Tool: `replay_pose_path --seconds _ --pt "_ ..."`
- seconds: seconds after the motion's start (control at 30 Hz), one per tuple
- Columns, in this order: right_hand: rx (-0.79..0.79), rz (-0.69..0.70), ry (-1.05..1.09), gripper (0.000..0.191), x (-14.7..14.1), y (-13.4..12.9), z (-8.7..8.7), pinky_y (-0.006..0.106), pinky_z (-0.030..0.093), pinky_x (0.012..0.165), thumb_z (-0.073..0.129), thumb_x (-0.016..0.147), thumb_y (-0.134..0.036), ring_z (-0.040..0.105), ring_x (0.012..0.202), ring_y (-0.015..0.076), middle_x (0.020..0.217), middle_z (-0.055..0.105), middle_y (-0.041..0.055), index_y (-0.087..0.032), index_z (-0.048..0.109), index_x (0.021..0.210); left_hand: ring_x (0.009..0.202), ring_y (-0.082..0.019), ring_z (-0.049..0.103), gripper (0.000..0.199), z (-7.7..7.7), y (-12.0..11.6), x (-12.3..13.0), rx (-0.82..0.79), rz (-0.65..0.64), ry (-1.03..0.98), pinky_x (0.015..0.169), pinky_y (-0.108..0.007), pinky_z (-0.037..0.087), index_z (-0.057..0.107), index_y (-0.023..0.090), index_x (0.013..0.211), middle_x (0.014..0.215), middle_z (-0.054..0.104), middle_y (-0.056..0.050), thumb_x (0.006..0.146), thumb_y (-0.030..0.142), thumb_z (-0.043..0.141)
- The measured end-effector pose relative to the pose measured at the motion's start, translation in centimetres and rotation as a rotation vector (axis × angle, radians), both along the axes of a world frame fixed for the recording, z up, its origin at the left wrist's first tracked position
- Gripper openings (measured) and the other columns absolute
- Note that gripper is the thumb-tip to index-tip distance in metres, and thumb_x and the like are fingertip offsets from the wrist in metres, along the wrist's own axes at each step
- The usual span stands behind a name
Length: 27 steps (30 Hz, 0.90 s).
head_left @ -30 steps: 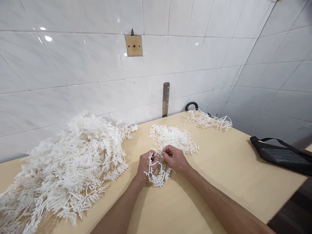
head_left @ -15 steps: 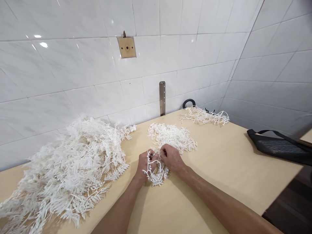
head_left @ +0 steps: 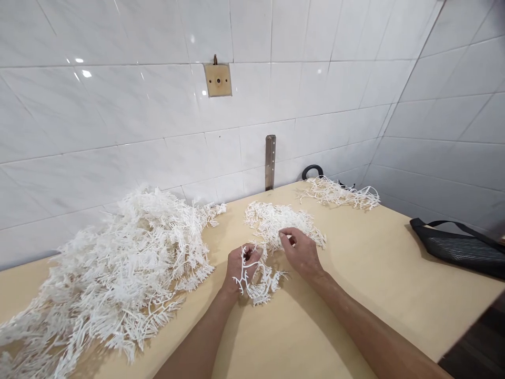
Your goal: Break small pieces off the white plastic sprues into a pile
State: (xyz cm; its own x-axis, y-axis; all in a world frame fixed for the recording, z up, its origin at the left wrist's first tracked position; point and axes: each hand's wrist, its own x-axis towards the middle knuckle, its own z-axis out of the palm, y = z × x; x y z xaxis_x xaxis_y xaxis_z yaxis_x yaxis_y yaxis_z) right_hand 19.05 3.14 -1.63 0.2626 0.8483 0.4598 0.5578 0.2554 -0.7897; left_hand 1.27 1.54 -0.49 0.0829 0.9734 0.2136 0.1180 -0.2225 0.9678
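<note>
My left hand (head_left: pixel 243 266) is closed around a white branched plastic sprig (head_left: pixel 262 287), whose forked stem and fine twigs hang toward me. My right hand (head_left: pixel 302 251) is a little to the right, thumb and fingers pinched together at the near side of a low pile of small white plastic bits (head_left: pixel 282 221). Whatever sits between those fingertips, if anything, is too small to make out. To the left spreads a big heap of white branched sprigs (head_left: pixel 134 268).
Bare-looking white stems (head_left: pixel 339 192) lie at the table's far right corner, beside a black ring-shaped object (head_left: pixel 312 171). A black mesh bag (head_left: pixel 457 245) rests on the right edge of the tan table (head_left: pixel 374 273). A metal bracket (head_left: pixel 270 162) stands against the tiled wall.
My right hand has moved right, away from my left hand and the sprig, toward the small pile. The left hand keeps its hold. The whole view has shifted slightly.
</note>
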Motion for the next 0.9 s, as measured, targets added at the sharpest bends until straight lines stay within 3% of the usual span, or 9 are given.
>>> replay_pose_path --seconds 0.1,0.2,0.4,0.7,0.9 --pt "-0.084 0.207 0.047 0.029 -1.1 -0.7 0.1 0.030 0.048 0.064 0.054 0.088 -0.043 0.061 0.068 0.0186 0.081 0.072 0.0052 -0.020 0.071 0.091 0.058 -0.011 0.043 0.035 0.1 0.0 0.1 0.006 0.010 -0.026 0.058 -0.025 0.037 0.059 0.015 0.064 0.060 0.049 0.001 0.078 0.047 0.066" --pt "-0.121 0.304 0.062 0.028 -2.0 -1.1 0.0 0.030 0.049 0.066 0.057 0.087 -0.043 0.063 0.072 0.0186 0.084 0.072 0.0046 -0.020 0.071 0.094 0.058 -0.012 0.045 0.034 -0.3 0.1 0.2 -0.006 0.032 -0.028 0.057 -0.025 0.038 0.061 0.015 0.067 0.060 0.052 0.000 0.079 0.046 0.065" --pt "-0.168 0.353 0.113 0.024 -2.1 -0.8 -0.6 0.028 0.048 0.061 0.058 0.085 -0.041 0.061 0.065 0.0168 0.075 0.069 0.0022 -0.020 0.071 0.087 0.059 -0.012 0.047 0.033 -1.1 0.3 0.2 0.004 0.030 -0.019 0.057 -0.024 0.038 0.063 0.015 0.069 0.061 0.054 0.000 0.079 0.046 0.066" --pt "-0.217 0.374 0.222 0.026 -1.9 -0.4 -1.6 0.028 0.050 0.063 0.063 0.082 -0.039 0.065 0.069 0.0176 0.079 0.073 0.0032 -0.019 0.075 0.093 0.057 -0.012 0.050 0.031 -1.7 0.8 0.1 -0.007 0.063 0.026 0.055 -0.024 0.039 0.067 0.015 0.072 0.061 0.058 0.000 0.077 0.045 0.068" --pt "-0.222 0.408 0.241 0.031 -1.8 -0.4 -1.6 0.028 0.051 0.062 0.065 0.080 -0.045 0.065 0.069 0.0183 0.079 0.074 0.0044 -0.018 0.075 0.094 0.057 -0.013 0.052 0.031 -1.2 0.6 0.1 -0.031 0.059 -0.032 0.056 -0.025 0.041 0.067 0.015 0.071 0.061 0.059 -0.001 0.075 0.045 0.068"
